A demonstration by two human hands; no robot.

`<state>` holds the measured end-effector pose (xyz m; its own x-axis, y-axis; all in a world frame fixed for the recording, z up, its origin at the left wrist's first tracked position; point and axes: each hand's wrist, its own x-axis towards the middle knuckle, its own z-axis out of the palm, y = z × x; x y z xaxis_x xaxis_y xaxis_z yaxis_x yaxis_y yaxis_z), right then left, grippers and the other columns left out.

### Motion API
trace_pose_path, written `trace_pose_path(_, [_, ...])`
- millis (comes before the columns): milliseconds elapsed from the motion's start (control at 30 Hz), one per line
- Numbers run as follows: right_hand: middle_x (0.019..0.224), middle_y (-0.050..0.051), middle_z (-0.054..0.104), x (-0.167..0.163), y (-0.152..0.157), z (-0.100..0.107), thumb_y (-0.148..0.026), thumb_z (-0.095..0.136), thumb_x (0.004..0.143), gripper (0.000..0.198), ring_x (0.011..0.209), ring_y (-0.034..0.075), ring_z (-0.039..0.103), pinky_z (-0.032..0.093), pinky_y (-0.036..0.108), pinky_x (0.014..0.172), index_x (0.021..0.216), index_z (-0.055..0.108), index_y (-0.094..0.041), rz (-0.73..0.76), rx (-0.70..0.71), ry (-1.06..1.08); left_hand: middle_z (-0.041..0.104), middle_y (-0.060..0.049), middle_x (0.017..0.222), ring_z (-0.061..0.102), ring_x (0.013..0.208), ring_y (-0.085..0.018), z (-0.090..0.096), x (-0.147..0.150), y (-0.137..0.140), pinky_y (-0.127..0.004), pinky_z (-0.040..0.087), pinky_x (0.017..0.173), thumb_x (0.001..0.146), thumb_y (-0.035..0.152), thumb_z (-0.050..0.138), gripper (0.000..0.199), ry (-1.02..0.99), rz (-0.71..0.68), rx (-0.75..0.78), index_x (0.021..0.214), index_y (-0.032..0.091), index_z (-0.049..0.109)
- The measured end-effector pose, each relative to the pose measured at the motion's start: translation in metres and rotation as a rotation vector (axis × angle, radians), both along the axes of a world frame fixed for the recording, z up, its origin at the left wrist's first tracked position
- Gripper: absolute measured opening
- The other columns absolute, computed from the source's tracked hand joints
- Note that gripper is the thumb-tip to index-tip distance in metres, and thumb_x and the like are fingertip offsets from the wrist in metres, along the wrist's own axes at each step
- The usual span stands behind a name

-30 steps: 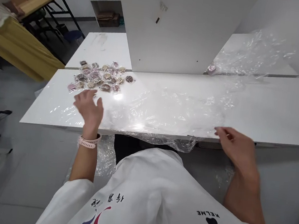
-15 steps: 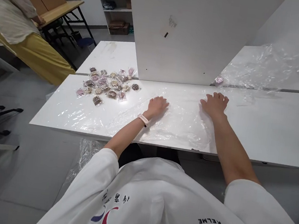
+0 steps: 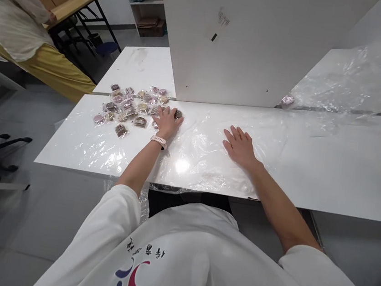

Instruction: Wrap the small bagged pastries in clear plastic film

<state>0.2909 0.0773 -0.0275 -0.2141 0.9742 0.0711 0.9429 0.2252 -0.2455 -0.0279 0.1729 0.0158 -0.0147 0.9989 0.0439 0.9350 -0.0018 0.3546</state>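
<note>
My left hand [image 3: 167, 123] lies with fingers spread at the right side of a pile of small wrapped pieces [image 3: 127, 113], brown, pink and cream in clear wrappers. A dark wrapped piece [image 3: 178, 114] shows beside its fingers; whether they press on it I cannot tell. My right hand [image 3: 240, 145] rests palm down, fingers apart, on a thin clear plastic sheet [image 3: 204, 174]. That sheet is spread over the white table [image 3: 331, 177] and reaches under the pile.
Behind the table rises a white panel [image 3: 250, 44]. A pink wrapped piece [image 3: 287, 100] sits by its right foot, near crumpled clear plastic [image 3: 351, 88]. At the far left a person in yellow trousers [image 3: 57, 72] stands by a wooden table [image 3: 77, 5].
My left hand has moved left from the sheet to the edge of the wrapped pieces. My right hand has slid left across the sheet. The view has shifted slightly.
</note>
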Motion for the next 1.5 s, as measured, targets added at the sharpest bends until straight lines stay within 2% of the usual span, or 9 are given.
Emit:
trace_pose_path(167, [0.171,0.0,0.018,0.014,0.032,0.009,-0.066,0.018,0.101,0.07,0.158,0.024,0.012,0.012,0.049,0.127,0.161,0.03,-0.032,0.214,-0.094,-0.013,0.058,-0.023,0.131,0.043,0.134,-0.039,0.003,-0.002,0.001,-0.057,0.039,0.106,0.099,0.022,0.044,0.034,0.046,-0.263,-0.006,0.129,0.016,0.057])
trace_pose_path(400, [0.171,-0.002,0.016,0.013,0.039,0.01,-0.067,0.016,0.101,0.07,0.159,0.022,0.01,0.01,0.048,0.128,0.161,0.029,-0.034,0.206,-0.098,-0.013,0.063,-0.01,0.09,0.058,0.108,-0.031,0.026,-0.007,0.021,-0.05,0.039,0.103,0.09,0.005,0.054,0.019,-0.235,-0.157,0.028,0.097,0.017,0.067])
trace_pose_path(600, [0.171,-0.001,0.019,0.013,0.039,0.009,-0.065,0.019,0.102,0.069,0.158,0.025,0.013,0.012,0.049,0.127,0.16,0.032,-0.031,0.205,-0.081,0.008,0.065,-0.004,0.123,0.056,0.113,-0.016,0.069,0.029,-0.015,-0.042,0.043,0.106,0.103,0.006,0.036,0.039,-0.513,-0.23,0.276,0.127,0.022,0.062])
trace_pose_path(767, [0.17,0.0,0.02,0.012,0.041,0.003,-0.063,0.024,0.102,0.068,0.158,0.028,0.014,0.01,0.052,0.127,0.161,0.032,-0.03,0.2,-0.071,0.038,0.053,-0.002,0.15,0.054,0.13,-0.026,0.028,0.112,-0.111,-0.05,0.053,0.099,0.104,0.019,0.034,0.042,-0.364,-0.673,0.053,0.131,0.034,0.062])
trace_pose_path(967, [0.168,0.002,0.028,0.015,0.043,0.027,-0.059,0.039,0.099,0.064,0.156,0.027,0.022,0.017,0.05,0.126,0.155,0.045,-0.028,0.179,-0.139,0.161,0.023,-0.006,0.17,0.011,0.159,-0.03,-0.013,0.123,-0.146,-0.065,0.006,0.127,0.1,0.021,0.035,0.062,0.044,-0.911,-0.029,0.16,0.03,0.028])
trace_pose_path(1067, [0.158,0.005,0.047,0.034,0.013,0.052,-0.058,0.041,0.099,0.059,0.145,0.028,0.043,0.035,0.048,0.118,0.146,0.056,-0.026,0.002,-0.01,0.361,0.01,-0.007,0.172,-0.002,0.16,-0.029,-0.003,0.107,-0.145,-0.062,-0.003,0.127,0.102,0.039,0.037,0.064,0.054,-0.904,-0.012,0.164,0.03,0.018])
trace_pose_path(1233, [0.109,0.019,0.073,0.068,-0.104,0.049,-0.053,0.027,0.102,0.061,0.118,0.041,0.06,0.04,0.067,0.102,0.099,0.077,-0.018,-0.691,0.338,0.245,0.004,-0.009,0.172,-0.006,0.159,-0.029,-0.003,0.096,-0.163,-0.06,-0.005,0.127,0.1,0.065,0.033,0.077,0.035,-0.891,-0.024,0.165,0.029,0.011])
trace_pose_path(1367, [0.131,0.015,0.067,0.049,-0.167,0.019,-0.056,0.043,0.097,0.046,0.128,0.039,0.057,0.041,0.064,0.107,0.104,0.073,-0.022,-0.367,0.188,0.36,0.006,-0.01,0.172,-0.003,0.16,-0.03,-0.018,0.098,-0.17,-0.061,0.0,0.127,0.099,0.067,0.03,0.08,0.037,-0.923,-0.024,0.165,0.029,0.006])
trace_pose_path(1500, [0.136,0.009,0.065,0.015,-0.167,0.014,-0.061,0.067,0.083,0.04,0.133,0.034,0.054,0.042,0.059,0.112,0.105,0.069,-0.028,-0.27,0.107,0.696,0.011,-0.011,0.172,0.001,0.16,-0.031,-0.021,0.099,-0.168,-0.061,0.002,0.127,0.099,0.067,0.032,0.08,0.035,-0.916,-0.002,0.165,0.028,0.01])
